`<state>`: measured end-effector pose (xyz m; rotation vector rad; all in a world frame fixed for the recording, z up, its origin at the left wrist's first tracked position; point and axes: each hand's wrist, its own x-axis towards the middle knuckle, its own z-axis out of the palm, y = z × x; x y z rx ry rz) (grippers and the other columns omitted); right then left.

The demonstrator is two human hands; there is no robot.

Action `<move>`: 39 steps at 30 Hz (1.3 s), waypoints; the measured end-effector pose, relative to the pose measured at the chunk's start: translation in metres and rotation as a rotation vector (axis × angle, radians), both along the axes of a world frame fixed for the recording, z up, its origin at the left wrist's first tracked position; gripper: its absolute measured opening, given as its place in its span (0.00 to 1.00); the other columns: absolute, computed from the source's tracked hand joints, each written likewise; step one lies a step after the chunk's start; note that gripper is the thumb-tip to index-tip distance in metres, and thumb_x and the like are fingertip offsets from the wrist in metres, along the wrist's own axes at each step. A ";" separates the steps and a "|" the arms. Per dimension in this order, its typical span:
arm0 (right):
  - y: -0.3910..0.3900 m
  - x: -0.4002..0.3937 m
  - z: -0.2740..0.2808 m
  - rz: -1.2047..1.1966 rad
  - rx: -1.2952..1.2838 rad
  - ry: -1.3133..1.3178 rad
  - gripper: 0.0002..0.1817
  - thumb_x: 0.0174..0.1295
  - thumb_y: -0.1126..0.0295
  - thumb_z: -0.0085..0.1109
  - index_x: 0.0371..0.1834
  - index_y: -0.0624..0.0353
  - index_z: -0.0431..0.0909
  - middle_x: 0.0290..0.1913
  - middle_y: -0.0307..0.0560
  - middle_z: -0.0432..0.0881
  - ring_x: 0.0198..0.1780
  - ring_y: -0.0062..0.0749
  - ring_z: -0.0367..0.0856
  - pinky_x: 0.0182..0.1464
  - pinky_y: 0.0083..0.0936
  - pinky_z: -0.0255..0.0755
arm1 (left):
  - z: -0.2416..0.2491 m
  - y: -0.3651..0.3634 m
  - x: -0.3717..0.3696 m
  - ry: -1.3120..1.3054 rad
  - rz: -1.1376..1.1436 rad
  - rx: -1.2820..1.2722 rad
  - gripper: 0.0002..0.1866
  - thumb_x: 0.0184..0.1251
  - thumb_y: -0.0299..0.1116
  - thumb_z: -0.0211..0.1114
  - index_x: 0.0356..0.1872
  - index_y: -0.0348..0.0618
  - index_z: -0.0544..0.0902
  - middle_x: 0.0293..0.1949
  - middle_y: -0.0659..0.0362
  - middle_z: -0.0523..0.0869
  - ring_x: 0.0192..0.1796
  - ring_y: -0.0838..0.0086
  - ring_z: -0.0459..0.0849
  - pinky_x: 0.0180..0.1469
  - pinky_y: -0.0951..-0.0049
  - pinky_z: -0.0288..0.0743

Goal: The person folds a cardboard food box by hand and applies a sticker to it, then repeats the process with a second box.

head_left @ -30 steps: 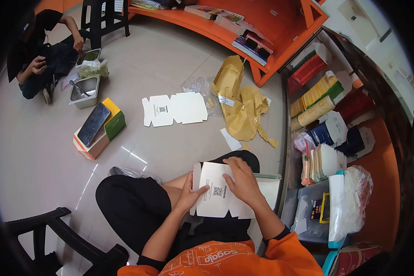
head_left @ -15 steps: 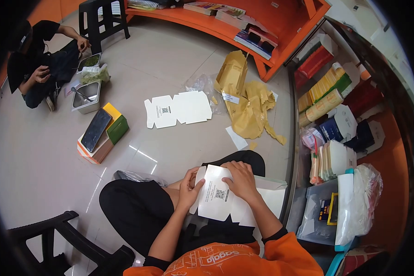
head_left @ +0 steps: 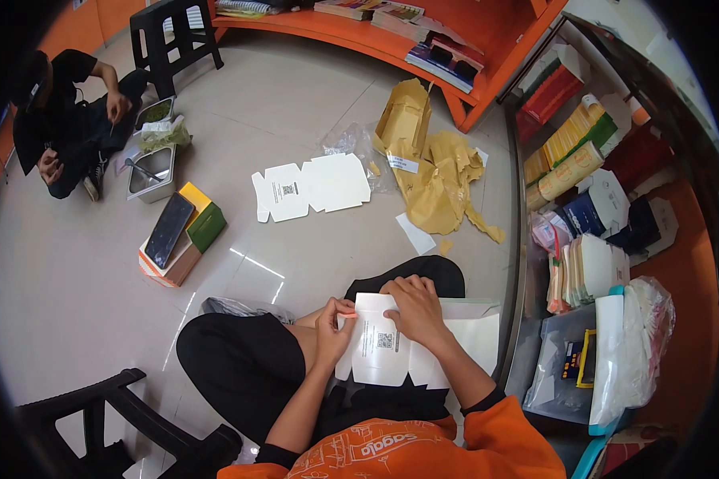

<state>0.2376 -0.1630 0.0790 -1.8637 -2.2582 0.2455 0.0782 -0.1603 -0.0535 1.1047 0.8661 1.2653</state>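
A white cardboard box blank [head_left: 375,357] with a QR code lies over my lap, its panels spreading to the right. My left hand [head_left: 335,326] pinches a flap at its upper left edge, where a bit of orange shows. My right hand [head_left: 414,307] grips the top edge, thumb on the printed face and fingers behind. A stack of flat white blanks [head_left: 335,182] rests on the floor ahead.
Torn brown wrapping paper [head_left: 435,191] lies beyond my right knee. A phone [head_left: 169,230] leans on a colourful box [head_left: 207,224]. Another person [head_left: 80,112] sits at the upper left beside metal trays [head_left: 152,172]. A black stool [head_left: 128,415] stands lower left; a stocked shelf [head_left: 527,319] is at right.
My left hand has moved slightly up the flap, and its fingers have drawn into a pinch, with orange now showing there. The other person's hands have shifted.
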 end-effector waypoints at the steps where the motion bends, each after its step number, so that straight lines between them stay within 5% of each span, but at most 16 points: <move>1: -0.001 -0.001 0.000 0.016 -0.001 -0.011 0.16 0.46 0.74 0.69 0.39 0.55 0.77 0.38 0.40 0.78 0.48 0.35 0.74 0.56 0.36 0.59 | 0.002 -0.001 0.000 0.039 0.009 0.011 0.08 0.58 0.16 0.62 0.32 0.38 0.72 0.38 0.56 0.79 0.46 0.73 0.78 0.54 0.77 0.68; 7: -0.007 -0.002 -0.004 0.001 -0.057 -0.053 0.16 0.48 0.72 0.70 0.40 0.56 0.75 0.39 0.41 0.78 0.49 0.37 0.74 0.59 0.38 0.58 | 0.000 0.005 -0.015 -0.203 -0.182 -0.412 0.10 0.59 0.24 0.68 0.30 0.40 0.72 0.36 0.57 0.80 0.42 0.75 0.78 0.51 0.78 0.69; 10: -0.011 -0.002 -0.001 0.009 -0.056 -0.027 0.16 0.48 0.73 0.69 0.39 0.56 0.74 0.38 0.42 0.78 0.48 0.38 0.75 0.59 0.38 0.58 | 0.030 0.003 -0.030 -0.070 -0.253 -0.417 0.09 0.65 0.32 0.67 0.34 0.40 0.76 0.38 0.59 0.82 0.41 0.78 0.81 0.48 0.77 0.75; 13: -0.012 0.000 0.004 0.007 -0.059 0.002 0.15 0.49 0.73 0.68 0.38 0.56 0.73 0.38 0.43 0.78 0.47 0.39 0.76 0.58 0.38 0.58 | 0.068 0.005 -0.039 0.037 -0.263 -0.772 0.12 0.64 0.30 0.68 0.42 0.33 0.78 0.39 0.55 0.84 0.42 0.74 0.84 0.47 0.74 0.80; 16: -0.014 0.005 0.007 0.028 -0.065 0.035 0.16 0.50 0.74 0.68 0.39 0.56 0.72 0.38 0.43 0.78 0.48 0.39 0.77 0.59 0.38 0.58 | 0.057 0.007 -0.044 -0.037 -0.343 -0.769 0.17 0.61 0.28 0.70 0.46 0.26 0.78 0.39 0.52 0.85 0.41 0.71 0.86 0.45 0.73 0.83; 22: -0.016 0.014 0.016 0.001 -0.241 0.036 0.17 0.50 0.75 0.68 0.41 0.56 0.71 0.38 0.45 0.81 0.50 0.39 0.77 0.59 0.39 0.61 | 0.037 -0.007 -0.035 -0.049 -0.359 -0.531 0.06 0.60 0.24 0.71 0.34 0.35 0.82 0.34 0.55 0.87 0.35 0.78 0.86 0.36 0.79 0.80; 31: -0.041 -0.005 0.010 0.061 -0.101 -0.017 0.13 0.44 0.83 0.61 0.36 0.59 0.78 0.43 0.45 0.81 0.43 0.42 0.74 0.51 0.32 0.66 | 0.028 -0.054 -0.006 -0.488 -0.207 -0.603 0.08 0.70 0.31 0.63 0.44 0.40 0.78 0.35 0.60 0.85 0.38 0.81 0.82 0.44 0.83 0.74; 35: -0.079 -0.017 -0.019 0.042 0.197 0.087 0.13 0.51 0.81 0.55 0.41 0.63 0.78 0.44 0.48 0.79 0.47 0.41 0.76 0.47 0.34 0.69 | 0.012 -0.069 -0.003 -0.408 -0.217 -0.619 0.11 0.72 0.29 0.58 0.51 0.40 0.76 0.40 0.55 0.85 0.38 0.77 0.84 0.43 0.77 0.78; 36: -0.090 -0.015 -0.025 0.012 0.068 0.081 0.18 0.56 0.79 0.54 0.52 0.64 0.77 0.56 0.51 0.78 0.59 0.44 0.74 0.56 0.37 0.70 | 0.008 -0.069 -0.003 -0.421 -0.191 -0.587 0.11 0.72 0.30 0.59 0.51 0.38 0.77 0.41 0.54 0.86 0.38 0.78 0.84 0.42 0.78 0.78; 39: -0.118 -0.018 -0.037 -0.010 -0.002 -0.011 0.26 0.60 0.75 0.55 0.65 0.61 0.69 0.67 0.51 0.68 0.70 0.45 0.63 0.68 0.43 0.60 | 0.014 -0.065 -0.006 -0.466 -0.143 -0.677 0.11 0.71 0.29 0.60 0.49 0.36 0.78 0.40 0.54 0.86 0.38 0.77 0.85 0.42 0.78 0.78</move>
